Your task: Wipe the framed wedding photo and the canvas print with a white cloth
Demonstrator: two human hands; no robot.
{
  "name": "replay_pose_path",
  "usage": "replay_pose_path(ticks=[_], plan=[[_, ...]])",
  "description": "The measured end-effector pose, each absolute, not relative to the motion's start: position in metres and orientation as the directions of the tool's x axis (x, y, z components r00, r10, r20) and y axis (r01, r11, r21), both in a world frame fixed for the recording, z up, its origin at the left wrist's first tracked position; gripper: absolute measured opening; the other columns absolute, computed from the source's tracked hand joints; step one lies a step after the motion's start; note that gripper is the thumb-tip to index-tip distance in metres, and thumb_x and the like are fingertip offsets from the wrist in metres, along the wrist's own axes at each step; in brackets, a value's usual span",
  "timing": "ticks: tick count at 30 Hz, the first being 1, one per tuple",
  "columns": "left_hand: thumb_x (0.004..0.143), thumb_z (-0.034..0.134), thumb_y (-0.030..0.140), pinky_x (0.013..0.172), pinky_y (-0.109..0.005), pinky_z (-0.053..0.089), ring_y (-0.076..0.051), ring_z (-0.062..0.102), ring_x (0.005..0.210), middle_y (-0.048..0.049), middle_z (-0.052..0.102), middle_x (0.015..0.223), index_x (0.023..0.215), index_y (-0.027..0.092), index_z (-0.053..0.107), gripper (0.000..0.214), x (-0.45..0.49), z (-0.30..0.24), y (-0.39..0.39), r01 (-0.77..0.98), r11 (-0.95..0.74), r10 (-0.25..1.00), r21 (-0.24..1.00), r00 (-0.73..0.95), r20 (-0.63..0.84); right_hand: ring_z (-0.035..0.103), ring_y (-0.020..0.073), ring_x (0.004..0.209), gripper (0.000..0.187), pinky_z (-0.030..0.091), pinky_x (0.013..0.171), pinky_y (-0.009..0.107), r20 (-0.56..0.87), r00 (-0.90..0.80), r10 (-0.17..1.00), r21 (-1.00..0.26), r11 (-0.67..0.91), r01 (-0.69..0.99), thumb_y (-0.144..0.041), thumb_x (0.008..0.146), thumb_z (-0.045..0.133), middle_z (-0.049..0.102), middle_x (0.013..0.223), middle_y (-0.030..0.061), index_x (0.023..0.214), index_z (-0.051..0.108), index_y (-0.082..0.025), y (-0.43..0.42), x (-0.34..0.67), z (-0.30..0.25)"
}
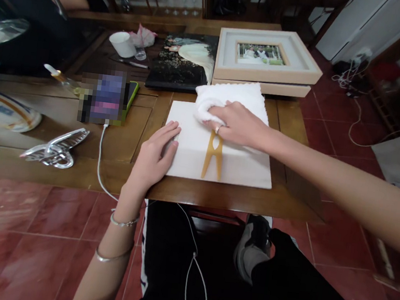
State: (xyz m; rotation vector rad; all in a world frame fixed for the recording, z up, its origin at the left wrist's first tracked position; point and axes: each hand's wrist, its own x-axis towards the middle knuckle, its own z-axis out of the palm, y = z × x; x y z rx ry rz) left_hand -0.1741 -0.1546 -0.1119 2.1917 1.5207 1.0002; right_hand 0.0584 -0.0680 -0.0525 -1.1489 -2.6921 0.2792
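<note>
A flat white board point(184, 162) lies near the front edge of the wooden table. My right hand point(234, 122) grips a bunched white cloth point(236, 93) against the board's far part, with the cloth spreading past its back edge. Just below that hand, a yellow piece shaped like a clothes peg point(213, 156) shows on the board; whether it is loose or part of the surface I cannot tell. My left hand point(155, 154) rests on the board's left edge, fingers stretched out and holding nothing.
Behind the board are a dark photo panel point(185, 60) and stacked light wooden picture frames point(266, 56). To the left lie a phone point(107, 97) with a white cable point(100, 157), a clear hair claw point(56, 147), a dropper bottle point(63, 79) and a white cup point(122, 44).
</note>
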Motion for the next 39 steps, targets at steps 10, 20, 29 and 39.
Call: replay_pose_path(ticks=[10,20,29,39], plan=[[0.098,0.046,0.034,0.118,-0.046,0.037,-0.023,0.049,0.137,-0.0116,0.057,0.142,0.128,0.016,0.062,0.038,-0.174,-0.112,-0.154,0.697,-0.393,0.909,0.600,0.195,0.368,0.056,0.0336,0.117,0.028,0.039,0.099,0.049,0.138,-0.736,0.663,-0.119,0.749,0.652,-0.020,0.095,0.045,0.066,0.117,0.0214,0.108,0.066,-0.008,-0.075,0.052,-0.060],[0.097,0.045,0.031,0.117,-0.048,0.038,-0.025,0.049,0.137,-0.0100,0.056,0.143,0.129,0.019,0.061,0.038,-0.174,-0.112,-0.154,0.695,-0.392,0.911,0.603,0.203,0.359,0.054,0.0363,0.128,0.021,0.034,0.107,0.063,0.185,-0.900,0.395,0.051,0.911,0.410,-0.025,0.087,0.058,0.063,0.132,0.0216,0.100,0.073,-0.018,-0.182,0.043,-0.061],[0.097,0.043,0.028,0.116,-0.047,0.039,-0.025,0.049,0.137,-0.0106,0.057,0.142,0.127,0.018,0.062,0.036,-0.176,-0.112,-0.153,0.697,-0.400,0.909,0.594,0.220,0.354,0.058,0.0367,0.123,0.020,0.040,0.103,0.055,0.177,-0.918,0.354,0.061,0.927,0.369,-0.028,0.083,0.062,0.065,0.127,0.0240,0.096,0.071,-0.016,-0.190,0.040,-0.053],[0.098,0.047,0.031,0.118,-0.046,0.037,-0.023,0.048,0.137,-0.0102,0.056,0.143,0.129,0.017,0.061,0.037,-0.175,-0.113,-0.154,0.691,-0.401,0.906,0.602,0.203,0.372,0.060,0.0257,0.090,0.022,0.042,0.077,0.036,0.017,-0.827,0.562,-0.176,0.816,0.551,-0.021,0.093,0.047,0.067,0.100,0.0141,0.102,0.067,-0.015,-0.096,0.036,-0.043]])
